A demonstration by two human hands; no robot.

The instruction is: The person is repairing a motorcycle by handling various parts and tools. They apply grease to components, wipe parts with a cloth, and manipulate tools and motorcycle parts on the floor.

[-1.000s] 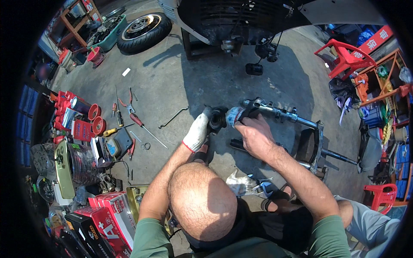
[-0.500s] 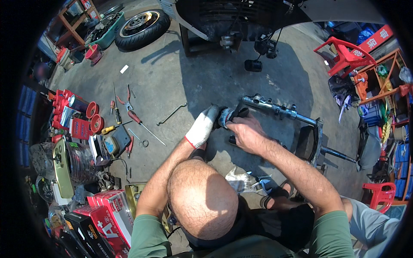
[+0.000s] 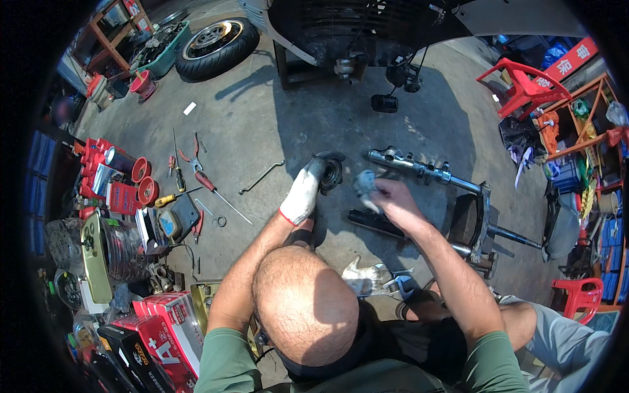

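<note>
My left hand (image 3: 305,195), in a white work glove with darkened fingers, grips a dark, round, ring-shaped part (image 3: 332,173) with an opening in its middle. To its right, my bare right hand (image 3: 395,200) is closed on a crumpled blue-grey rag (image 3: 365,187), held apart from the part. Beyond the right hand lies a motorcycle front fork (image 3: 419,168) with chromed tubes. A black fork leg (image 3: 373,221) runs partly beneath my right forearm. Near my leg rest a dirty white glove (image 3: 362,278) and an open-end wrench (image 3: 400,285).
Screwdrivers (image 3: 205,182), pliers (image 3: 190,152) and a bent metal rod (image 3: 261,177) lie on the floor at left. Red boxes (image 3: 122,197) stand farther left. A motorcycle wheel (image 3: 218,47) lies at the back. Dark bodywork (image 3: 367,29) overhangs ahead, and a red chair (image 3: 524,85) stands right.
My right hand has drawn the rag away from the dark part, moving right and slightly nearer. The part's ring face now shows. My left hand has stayed almost in place.
</note>
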